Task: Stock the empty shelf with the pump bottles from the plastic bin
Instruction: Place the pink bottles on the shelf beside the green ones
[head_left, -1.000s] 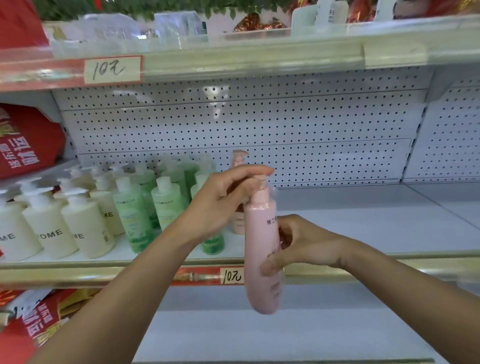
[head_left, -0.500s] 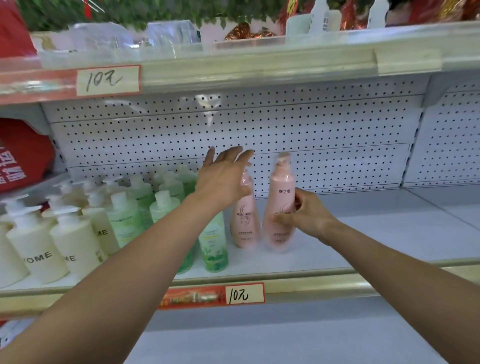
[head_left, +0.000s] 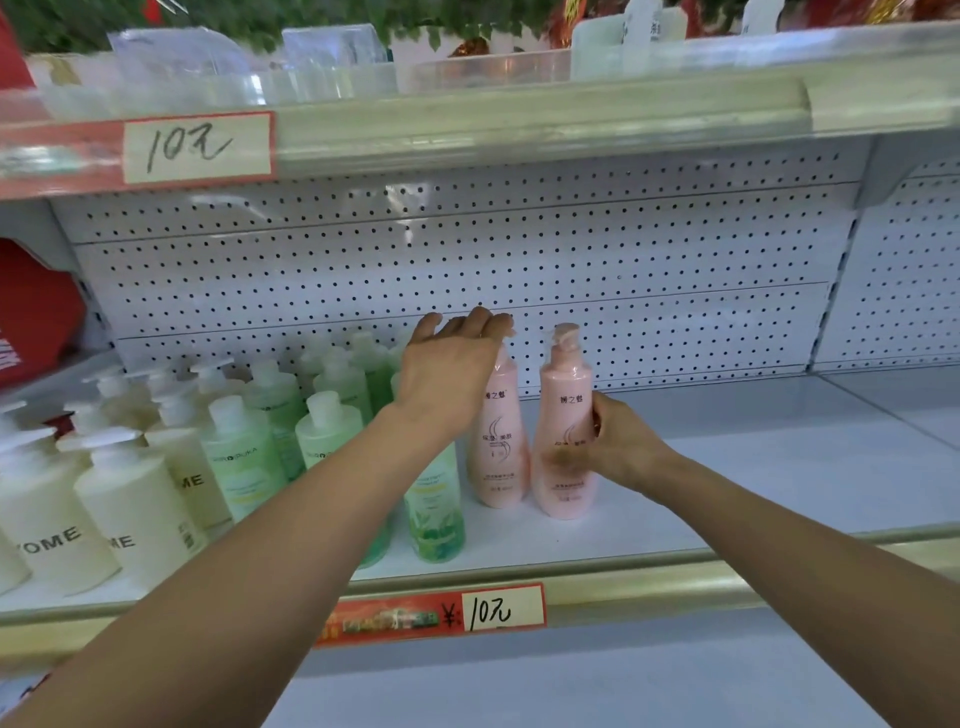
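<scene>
Two pink pump bottles stand upright side by side on the white shelf (head_left: 753, 467). My right hand (head_left: 618, 447) grips the right pink bottle (head_left: 563, 415) low on its right side. My left hand (head_left: 452, 374) lies flat, fingers straight, over the pump top of the left pink bottle (head_left: 498, 441), hiding that top. The plastic bin is out of view.
Green pump bottles (head_left: 332, 431) and cream pump bottles (head_left: 130, 504) fill the shelf left of the pink ones. A perforated back panel (head_left: 623, 270) closes the rear. The upper shelf edge (head_left: 519, 119) hangs overhead. A red price strip (head_left: 431, 613) marks the front rail.
One second ago both hands held a pink bottle in front of the shelf rail. It now stands on the shelf beside the other pink bottle, and my left hand moved onto that bottle's top.
</scene>
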